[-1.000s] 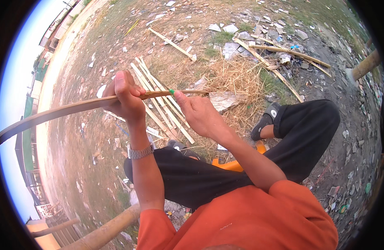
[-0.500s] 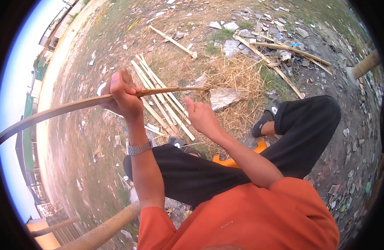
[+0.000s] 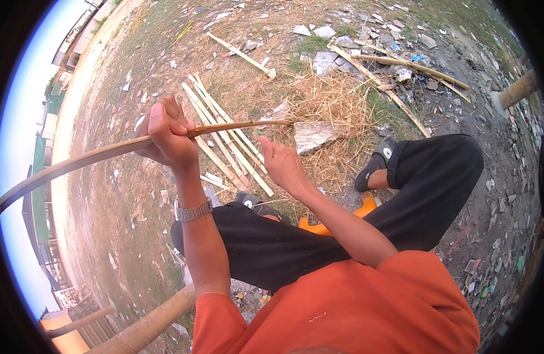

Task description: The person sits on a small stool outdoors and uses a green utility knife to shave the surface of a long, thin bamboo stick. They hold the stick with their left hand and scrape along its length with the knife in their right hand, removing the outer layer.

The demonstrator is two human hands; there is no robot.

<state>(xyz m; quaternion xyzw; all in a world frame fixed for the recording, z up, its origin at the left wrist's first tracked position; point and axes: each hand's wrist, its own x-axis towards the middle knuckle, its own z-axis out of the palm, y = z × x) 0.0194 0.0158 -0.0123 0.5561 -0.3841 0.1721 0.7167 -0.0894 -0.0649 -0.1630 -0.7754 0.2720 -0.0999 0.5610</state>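
A long bamboo strip [image 3: 86,158] crosses the left side and bends down toward the ground ahead of me. My left hand [image 3: 165,131] is wrapped round it, raised, a watch on that wrist. The strip's thin far end meets the ground at the left edge of a flat, rough grey slab [image 3: 315,137], with dry straw shavings [image 3: 337,103] around it. Just below the strip, my right hand [image 3: 282,166] has its fingers curled and thumb forward. A tiny green spot shows by the thumb; what these fingers hold is hidden.
Several split pale bamboo strips [image 3: 221,127] lie beyond my left foot. More bamboo pieces [image 3: 413,66] rest among broken tiles at the far right. An orange plastic seat [image 3: 366,206] shows under my legs. Thick bamboo poles stand at lower left [image 3: 148,318] and far right [image 3: 518,89].
My left hand and the bamboo strip have shifted very slightly left. The right hand stays nearly in place below the strip; the whole view has also drifted a little.
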